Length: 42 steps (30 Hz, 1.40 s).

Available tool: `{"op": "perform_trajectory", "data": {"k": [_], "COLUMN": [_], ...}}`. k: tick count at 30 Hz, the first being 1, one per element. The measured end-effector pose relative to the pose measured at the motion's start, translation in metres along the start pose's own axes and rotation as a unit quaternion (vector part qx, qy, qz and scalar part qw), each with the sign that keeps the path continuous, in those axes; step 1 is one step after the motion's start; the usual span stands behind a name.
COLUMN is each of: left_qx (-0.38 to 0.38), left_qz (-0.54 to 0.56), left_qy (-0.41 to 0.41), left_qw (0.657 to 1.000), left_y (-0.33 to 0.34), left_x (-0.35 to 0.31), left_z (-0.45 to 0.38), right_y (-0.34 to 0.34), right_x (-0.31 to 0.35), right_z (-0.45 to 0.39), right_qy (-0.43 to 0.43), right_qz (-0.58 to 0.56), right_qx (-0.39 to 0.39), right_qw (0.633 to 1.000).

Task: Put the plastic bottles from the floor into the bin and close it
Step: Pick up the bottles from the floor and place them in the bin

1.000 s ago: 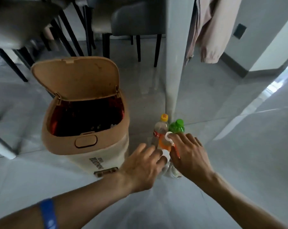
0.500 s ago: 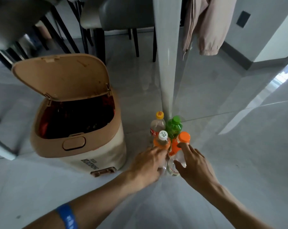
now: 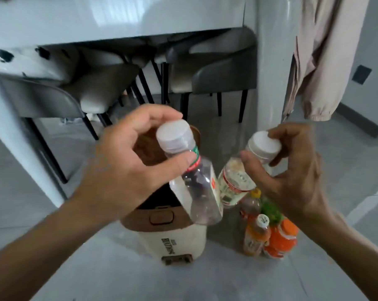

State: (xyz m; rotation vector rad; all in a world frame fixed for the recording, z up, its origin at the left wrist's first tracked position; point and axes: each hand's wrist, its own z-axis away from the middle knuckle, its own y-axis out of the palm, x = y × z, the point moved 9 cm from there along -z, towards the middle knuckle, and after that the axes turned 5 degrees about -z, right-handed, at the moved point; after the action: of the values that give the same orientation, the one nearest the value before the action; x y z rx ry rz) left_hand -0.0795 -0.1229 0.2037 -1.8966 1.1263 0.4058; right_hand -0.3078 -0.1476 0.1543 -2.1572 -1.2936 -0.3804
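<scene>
My left hand (image 3: pixel 127 168) grips a clear plastic bottle with a white cap (image 3: pixel 200 192) by its neck, held up over the tan and cream bin (image 3: pixel 175 237). My right hand (image 3: pixel 292 170) holds a second clear bottle with a white cap and red label (image 3: pixel 235 183) by its cap, to the right of the first. The bin's lid is up; most of the opening is hidden behind my left hand and its bottle. On the floor to the right of the bin stand several bottles: an orange-capped one (image 3: pixel 281 240), a white-capped orange one (image 3: pixel 256 235), a green one (image 3: pixel 271 211) and a yellow-capped one (image 3: pixel 250 205).
A white table leg (image 3: pixel 270 68) rises just behind the bottles, with a pink garment (image 3: pixel 322 61) hanging to its right. Grey chairs (image 3: pixel 214 70) with black legs stand under the table behind the bin. Grey tiled floor (image 3: pixel 118 274) lies in front.
Both hands have risen from the cluster on the floor, each lifting a clear white-capped bottle. The camera has moved closer and tilted up, so the bin now lies behind my left hand.
</scene>
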Motion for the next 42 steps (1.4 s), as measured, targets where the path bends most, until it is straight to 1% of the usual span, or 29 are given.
{"op": "perform_trajectory", "data": {"k": [1, 3, 5, 8, 10, 14, 16, 19, 24, 26, 28, 30, 32, 33, 36, 38, 40, 42], "left_qx": [-0.021, -0.063, -0.057, -0.016, 0.009, 0.069, 0.113, 0.175, 0.207, 0.226, 0.238, 0.222, 0.201, 0.209, 0.266, 0.284, 0.279, 0.255], "left_qz": [0.016, 0.025, 0.014, -0.052, -0.1, -0.208, -0.257, -0.29, -0.351, -0.367, -0.388, -0.415, -0.441, -0.449, -0.462, -0.465, -0.453, -0.424], "left_qy": [0.014, 0.026, -0.001, -0.076, -0.109, -0.124, -0.117, -0.146, -0.176, -0.186, -0.186, -0.154, -0.103, -0.094, -0.14, -0.152, -0.146, -0.137], "left_qw": [1.0, 0.997, 0.998, 0.996, 0.989, 0.968, 0.953, 0.929, 0.896, 0.883, 0.871, 0.869, 0.868, 0.864, 0.834, 0.825, 0.834, 0.858], "left_y": [-0.018, -0.053, -0.054, -0.042, -0.032, -0.004, 0.016, 0.044, 0.064, 0.069, 0.074, 0.076, 0.079, 0.081, 0.079, 0.073, 0.07, 0.069], "left_x": [-0.003, 0.002, 0.022, 0.071, 0.107, 0.157, 0.175, 0.203, 0.241, 0.253, 0.262, 0.259, 0.249, 0.248, 0.262, 0.265, 0.253, 0.233], "left_z": [-0.006, -0.011, -0.017, -0.011, -0.004, 0.002, 0.004, 0.007, 0.003, 0.003, 0.003, 0.003, 0.006, 0.009, 0.017, 0.02, 0.02, 0.019], "right_y": [0.004, 0.029, 0.053, 0.106, 0.137, 0.184, 0.203, 0.228, 0.257, 0.265, 0.272, 0.275, 0.275, 0.276, 0.276, 0.276, 0.272, 0.261], "right_x": [0.014, 0.037, 0.034, 0.015, -0.005, -0.041, -0.054, -0.074, -0.089, -0.088, -0.086, -0.085, -0.083, -0.083, -0.083, -0.083, -0.08, -0.074], "right_z": [-0.012, -0.029, -0.035, -0.028, -0.019, -0.003, 0.006, 0.018, 0.03, 0.032, 0.031, 0.03, 0.029, 0.03, 0.03, 0.03, 0.031, 0.034], "right_qy": [-0.033, -0.078, -0.065, -0.006, 0.042, 0.108, 0.126, 0.142, 0.134, 0.116, 0.069, 0.021, 0.0, -0.004, -0.001, 0.006, 0.004, -0.014], "right_qz": [0.002, 0.0, 0.002, 0.029, 0.041, 0.066, 0.082, 0.116, 0.156, 0.179, 0.242, 0.319, 0.357, 0.364, 0.368, 0.364, 0.35, 0.326], "right_qx": [-0.01, -0.002, 0.029, 0.115, 0.178, 0.26, 0.292, 0.35, 0.421, 0.439, 0.453, 0.452, 0.444, 0.445, 0.46, 0.47, 0.472, 0.456], "right_qw": [0.999, 0.997, 0.997, 0.993, 0.982, 0.957, 0.944, 0.919, 0.883, 0.873, 0.855, 0.833, 0.822, 0.818, 0.808, 0.804, 0.809, 0.828]}}
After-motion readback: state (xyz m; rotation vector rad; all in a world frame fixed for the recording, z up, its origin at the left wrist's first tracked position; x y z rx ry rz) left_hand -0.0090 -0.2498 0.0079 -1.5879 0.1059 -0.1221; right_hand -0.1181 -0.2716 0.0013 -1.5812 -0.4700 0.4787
